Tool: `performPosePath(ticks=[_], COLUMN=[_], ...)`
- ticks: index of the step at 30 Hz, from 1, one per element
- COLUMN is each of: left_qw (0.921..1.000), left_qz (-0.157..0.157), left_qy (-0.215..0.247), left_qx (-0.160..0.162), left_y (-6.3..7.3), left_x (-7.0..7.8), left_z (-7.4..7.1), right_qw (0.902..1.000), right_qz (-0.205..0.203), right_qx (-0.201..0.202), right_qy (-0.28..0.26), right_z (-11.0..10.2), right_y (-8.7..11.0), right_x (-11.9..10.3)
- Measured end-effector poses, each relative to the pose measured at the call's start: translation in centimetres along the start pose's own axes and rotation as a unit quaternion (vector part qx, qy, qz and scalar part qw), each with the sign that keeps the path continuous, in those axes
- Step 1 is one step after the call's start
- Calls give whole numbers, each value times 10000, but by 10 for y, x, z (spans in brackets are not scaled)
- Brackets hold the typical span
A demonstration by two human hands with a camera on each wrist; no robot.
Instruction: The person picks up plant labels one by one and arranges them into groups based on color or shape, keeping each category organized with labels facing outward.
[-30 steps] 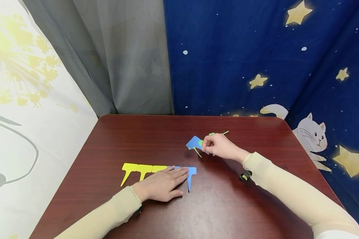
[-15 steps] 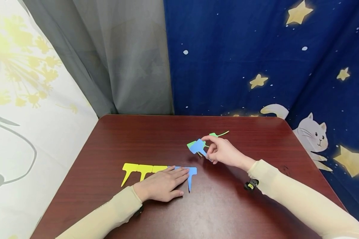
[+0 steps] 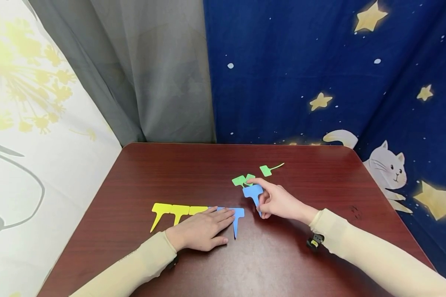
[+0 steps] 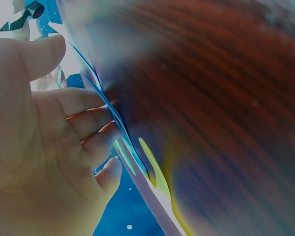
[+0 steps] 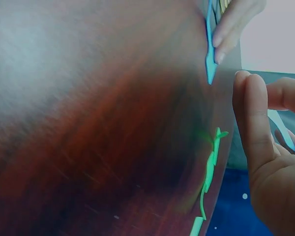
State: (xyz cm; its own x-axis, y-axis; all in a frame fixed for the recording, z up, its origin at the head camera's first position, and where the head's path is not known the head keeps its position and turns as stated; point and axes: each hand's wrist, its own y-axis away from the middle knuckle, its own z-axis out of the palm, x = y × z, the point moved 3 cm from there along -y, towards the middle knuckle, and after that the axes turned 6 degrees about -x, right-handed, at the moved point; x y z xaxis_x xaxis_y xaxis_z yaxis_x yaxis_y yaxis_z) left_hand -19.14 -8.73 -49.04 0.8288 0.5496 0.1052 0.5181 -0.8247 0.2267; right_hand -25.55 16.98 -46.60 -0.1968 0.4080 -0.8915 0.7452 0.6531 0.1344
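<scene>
In the head view, T-shaped plant labels lie edge to edge in a row. Three are yellow (image 3: 162,208), and the blue end (image 3: 239,213) is partly covered by my left hand (image 3: 200,232), which rests flat across it with fingers straight. My right hand (image 3: 280,200) pinches another blue plant label (image 3: 252,191) by its stem, wide head toward the left, just up and right of the row. Behind it lie small green plant labels (image 3: 239,180), two close together. The right wrist view shows the held label's blue edge (image 5: 282,130) behind the fingers.
A third green label (image 3: 265,170) lies farther back with its thin stem pointing right. Everything rests on a dark red-brown wooden table (image 3: 171,165). Beyond its back edge hang a grey curtain (image 3: 171,82) and a blue star-patterned curtain (image 3: 275,82).
My right hand has lifted the blue label off the green ones and brought it toward the row, turning its head upright. The green labels are uncovered. The left hand stays put.
</scene>
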Motion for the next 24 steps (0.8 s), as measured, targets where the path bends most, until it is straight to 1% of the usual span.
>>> performPosePath(ticks=[4,8,15,24], left_qw=[10000,10000,10000,10000], left_qz=[12,20,-5,-21], left_qy=[3,-11,28,-44], left_qx=[12,28,-19,-63], left_y=[0,0,-1,-1], left_x=[1,1,0,-1], left_z=[-1,-1,0,-1], right_qw=[10000,9999,9998,9988], right_qz=[37,74,85,315], right_qx=[-73,-51,156,360], right_qy=[-52,-110,-67,-107], right_z=[4,6,10,18], right_y=[2,4,4,7], right_x=[6,9,12,13])
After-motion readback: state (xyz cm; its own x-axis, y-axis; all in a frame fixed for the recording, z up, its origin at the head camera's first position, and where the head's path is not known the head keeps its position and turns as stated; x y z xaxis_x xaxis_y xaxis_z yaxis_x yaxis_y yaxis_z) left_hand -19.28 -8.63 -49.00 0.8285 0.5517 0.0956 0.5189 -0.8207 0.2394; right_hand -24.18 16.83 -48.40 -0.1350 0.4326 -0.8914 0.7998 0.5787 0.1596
